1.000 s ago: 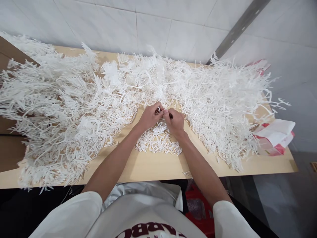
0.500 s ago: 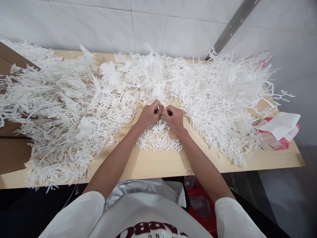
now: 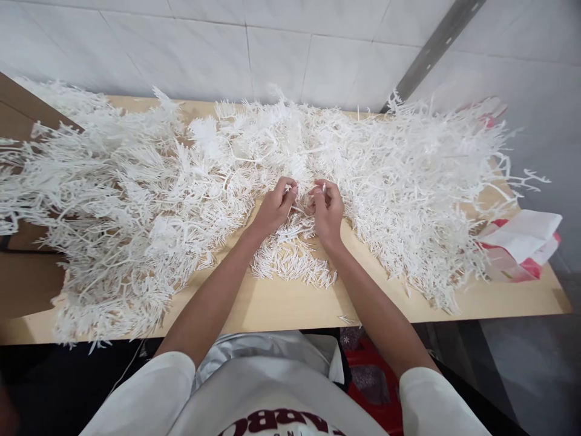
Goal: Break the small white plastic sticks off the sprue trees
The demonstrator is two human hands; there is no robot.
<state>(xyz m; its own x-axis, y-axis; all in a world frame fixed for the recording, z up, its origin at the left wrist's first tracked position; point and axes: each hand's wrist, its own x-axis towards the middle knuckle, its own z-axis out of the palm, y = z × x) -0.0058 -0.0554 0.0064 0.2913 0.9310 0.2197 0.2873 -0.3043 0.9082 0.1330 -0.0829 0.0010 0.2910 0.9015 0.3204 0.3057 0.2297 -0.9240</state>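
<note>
**Hands drawing apart over the white sprigs**

While the fingertips were meeting half a second ago, the left hand point(image 3: 276, 209) and the right hand point(image 3: 327, 211) are now separating a little, each pinching an end of a thin white plastic sprig point(image 3: 303, 206) stretching between them. That widening gap is suggesting the piece is being pulled apart. It is hovering just above the small loose pile of cut pieces point(image 3: 293, 257) on the wooden table point(image 3: 290, 306), between the big white heaps point(image 3: 136, 200). A red-and-white bag point(image 3: 521, 245) is lying at the far right edge.
</note>
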